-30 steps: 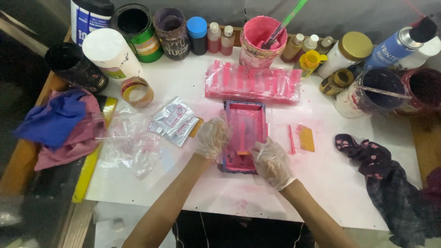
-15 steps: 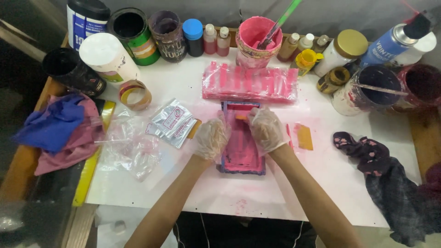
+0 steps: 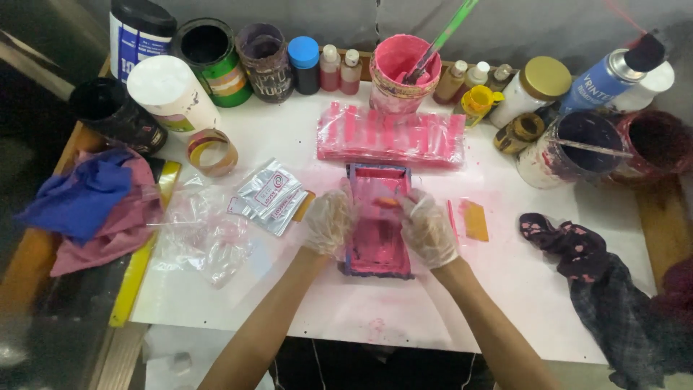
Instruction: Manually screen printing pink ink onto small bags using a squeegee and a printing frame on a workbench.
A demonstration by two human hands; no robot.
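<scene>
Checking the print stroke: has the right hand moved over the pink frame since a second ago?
Yes. The right hand has moved up the small pink frame, from its near end toward the pink-smeared plastic sheet.

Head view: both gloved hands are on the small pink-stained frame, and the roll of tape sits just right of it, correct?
Not quite. In the head view the left hand and right hand do rest on the frame, but the roll of tape lies to its left, near the white can.
</scene>
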